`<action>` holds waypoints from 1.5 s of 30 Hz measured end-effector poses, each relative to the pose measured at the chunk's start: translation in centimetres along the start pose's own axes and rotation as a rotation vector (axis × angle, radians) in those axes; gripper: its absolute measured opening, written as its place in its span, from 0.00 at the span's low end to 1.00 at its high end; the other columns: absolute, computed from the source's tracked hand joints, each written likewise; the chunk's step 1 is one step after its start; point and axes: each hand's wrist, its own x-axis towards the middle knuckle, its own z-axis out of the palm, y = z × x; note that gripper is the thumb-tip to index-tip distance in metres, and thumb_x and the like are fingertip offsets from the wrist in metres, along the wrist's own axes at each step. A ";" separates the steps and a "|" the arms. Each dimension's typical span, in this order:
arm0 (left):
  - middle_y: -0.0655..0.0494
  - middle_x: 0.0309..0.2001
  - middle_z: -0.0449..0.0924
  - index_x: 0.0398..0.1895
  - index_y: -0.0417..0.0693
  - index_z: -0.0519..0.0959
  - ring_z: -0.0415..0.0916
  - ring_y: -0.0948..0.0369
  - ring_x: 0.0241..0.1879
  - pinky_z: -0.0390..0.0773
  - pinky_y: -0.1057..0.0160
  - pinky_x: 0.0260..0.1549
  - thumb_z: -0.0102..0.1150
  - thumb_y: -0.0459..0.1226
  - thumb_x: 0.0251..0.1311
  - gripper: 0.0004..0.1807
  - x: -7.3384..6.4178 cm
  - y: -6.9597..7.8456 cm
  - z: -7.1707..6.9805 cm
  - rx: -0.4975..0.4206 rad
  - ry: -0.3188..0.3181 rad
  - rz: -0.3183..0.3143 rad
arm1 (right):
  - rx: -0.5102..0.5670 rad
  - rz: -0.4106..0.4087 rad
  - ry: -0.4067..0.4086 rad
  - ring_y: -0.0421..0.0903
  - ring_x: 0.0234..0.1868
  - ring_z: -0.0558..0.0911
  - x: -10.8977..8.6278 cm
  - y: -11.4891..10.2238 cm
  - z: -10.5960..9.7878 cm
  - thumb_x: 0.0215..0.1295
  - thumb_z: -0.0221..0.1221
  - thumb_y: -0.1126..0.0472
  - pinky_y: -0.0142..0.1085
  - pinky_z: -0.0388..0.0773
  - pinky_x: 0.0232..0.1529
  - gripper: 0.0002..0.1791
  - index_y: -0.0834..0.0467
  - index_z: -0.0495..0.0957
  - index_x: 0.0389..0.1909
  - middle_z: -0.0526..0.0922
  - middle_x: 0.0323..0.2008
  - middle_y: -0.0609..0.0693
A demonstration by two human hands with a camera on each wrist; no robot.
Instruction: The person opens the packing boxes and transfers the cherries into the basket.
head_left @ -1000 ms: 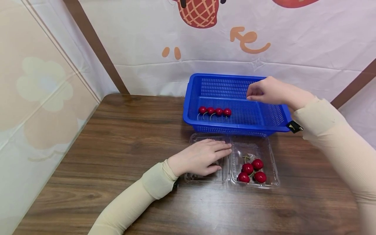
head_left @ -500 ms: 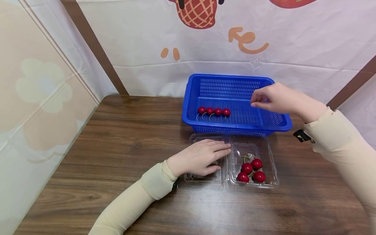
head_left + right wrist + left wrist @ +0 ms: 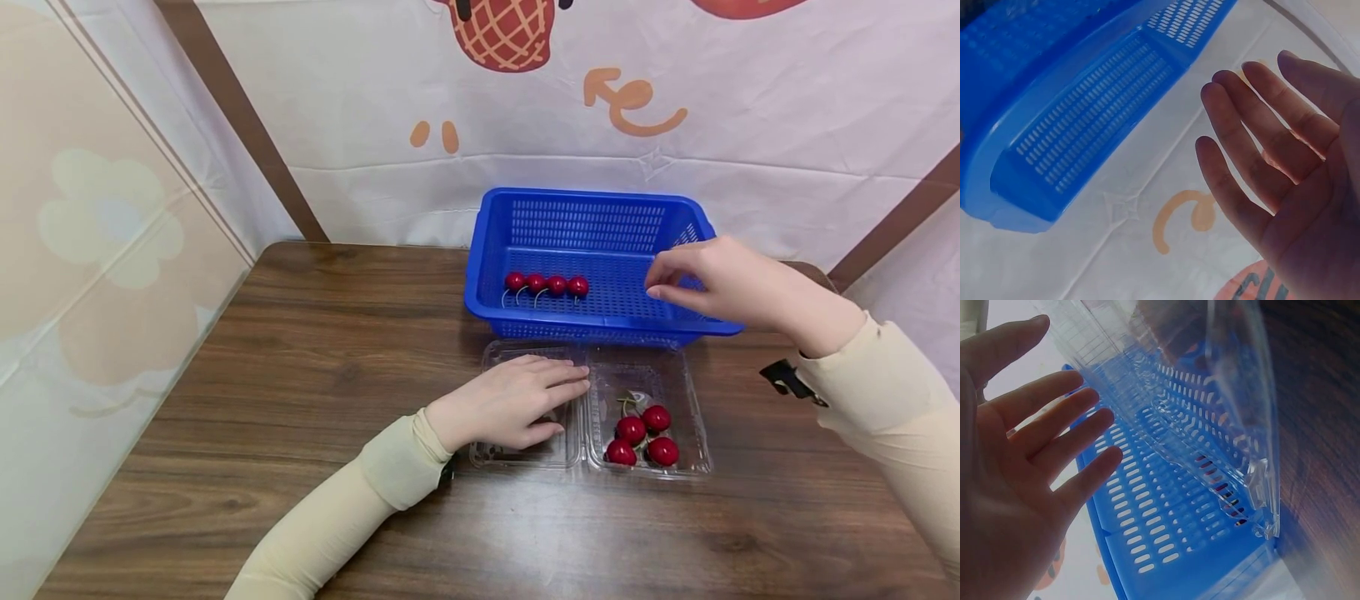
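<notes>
My left hand [image 3: 510, 402] lies flat over the left half of a clear plastic clamshell box [image 3: 626, 377], fingers relaxed and tips near its middle fold. Several red cherries [image 3: 631, 430] with stems sit in the right half. Behind the box, a blue plastic basket [image 3: 607, 323] has several more cherries [image 3: 556, 286] lined up along its front left. Above the basket's right end hovers my right hand [image 3: 723, 279], fingers loosely bent and holding nothing. In the right wrist view its fingers [image 3: 1235, 137] are spread beside the basket wall [image 3: 1091, 119].
Everything stands on a brown wooden table [image 3: 300, 375]. A white printed cloth [image 3: 360, 100] hangs right behind the basket. The box's near top edge meets the basket's front side. A black strap [image 3: 787, 379] is at my right wrist.
My right hand has drawn back to the right and toward me, from over the basket's inside to its right end. The left hand and the cherries have stayed put.
</notes>
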 end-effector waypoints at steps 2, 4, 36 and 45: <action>0.53 0.67 0.67 0.67 0.46 0.67 0.64 0.57 0.67 0.65 0.59 0.66 0.55 0.50 0.61 0.33 0.0 0.0 0.0 -0.002 0.003 0.001 | -0.003 -0.018 0.023 0.34 0.28 0.78 -0.3 -0.3 0.0 0.54 0.67 0.64 0.33 0.78 0.28 0.06 0.50 0.81 0.32 0.82 0.29 0.38; 0.53 0.67 0.67 0.67 0.46 0.67 0.64 0.57 0.67 0.64 0.59 0.66 0.55 0.50 0.60 0.33 0.0 0.0 0.0 -0.003 0.006 0.000 | -0.003 -0.032 0.044 0.33 0.28 0.77 -0.6 -0.7 0.0 0.53 0.67 0.65 0.32 0.78 0.28 0.07 0.50 0.81 0.31 0.81 0.28 0.37; 0.53 0.68 0.65 0.67 0.46 0.66 0.63 0.58 0.67 0.63 0.60 0.66 0.55 0.51 0.61 0.33 0.0 -0.1 0.1 -0.007 -0.007 -0.006 | 0.058 0.018 0.067 0.28 0.29 0.74 -5.0 -2.2 3.5 0.54 0.66 0.64 0.26 0.74 0.30 0.09 0.46 0.80 0.32 0.79 0.29 0.33; 0.54 0.69 0.64 0.68 0.47 0.66 0.63 0.58 0.67 0.62 0.60 0.67 0.54 0.51 0.61 0.34 0.0 0.0 0.0 -0.007 -0.015 -0.009 | 0.090 0.032 0.080 0.29 0.29 0.75 -5.8 -2.2 5.0 0.52 0.67 0.65 0.19 0.70 0.31 0.09 0.49 0.81 0.33 0.80 0.29 0.34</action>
